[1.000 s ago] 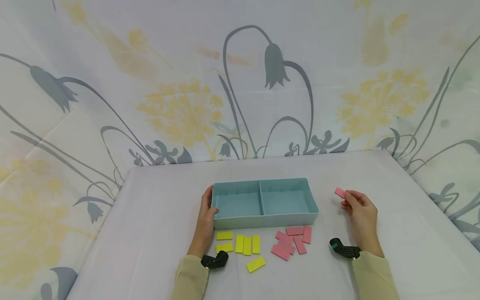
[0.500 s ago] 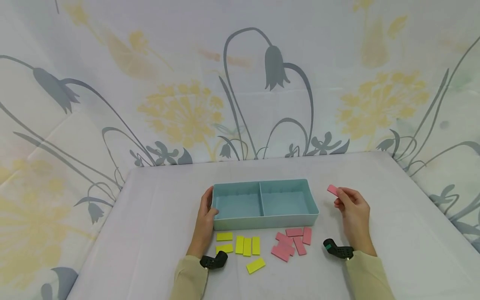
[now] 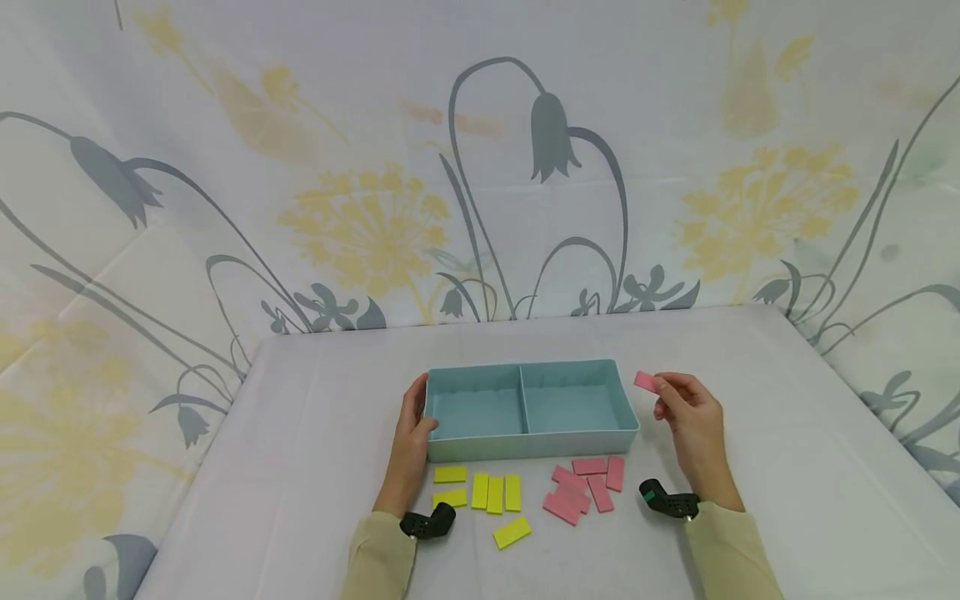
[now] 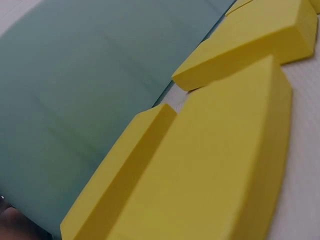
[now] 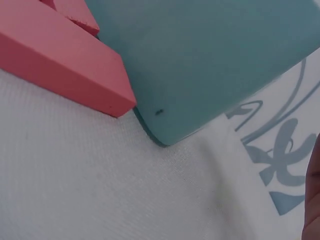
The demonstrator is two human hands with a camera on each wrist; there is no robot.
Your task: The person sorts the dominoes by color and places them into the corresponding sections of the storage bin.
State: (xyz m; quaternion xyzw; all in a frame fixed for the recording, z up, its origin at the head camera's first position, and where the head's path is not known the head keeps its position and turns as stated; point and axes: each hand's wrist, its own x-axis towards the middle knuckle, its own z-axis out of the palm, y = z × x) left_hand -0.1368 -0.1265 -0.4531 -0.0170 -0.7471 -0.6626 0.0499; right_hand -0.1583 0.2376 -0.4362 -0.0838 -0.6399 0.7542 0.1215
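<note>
A blue-green box [image 3: 480,447] with two compartments, both bare inside, stands on the table. My left hand [image 3: 408,442] grips its left end, the thumb over the near rim. Just right of the box, my right hand [image 3: 693,425] pinches a pink block [image 3: 646,381] between thumb and fingers, held outside the box wall. Several yellow blocks [image 3: 512,532] lie in front of the left half, and several pink blocks [image 3: 562,508] in front of the right half, some overlapping. The left wrist view shows yellow blocks [image 4: 200,160] beside the box wall [image 4: 75,100]; the right wrist view shows pink ones [image 5: 65,60].
A pale cloth [image 3: 285,467] covers the table. Behind it hangs a white fabric [image 3: 375,108] with grey and yellow flowers. Black wrist devices sit on the left wrist [image 3: 428,522] and the right wrist [image 3: 670,500].
My right hand has moved left with the pink block, closer to the box's right end. The left hand keeps its grip, and the box and loose blocks stay in place.
</note>
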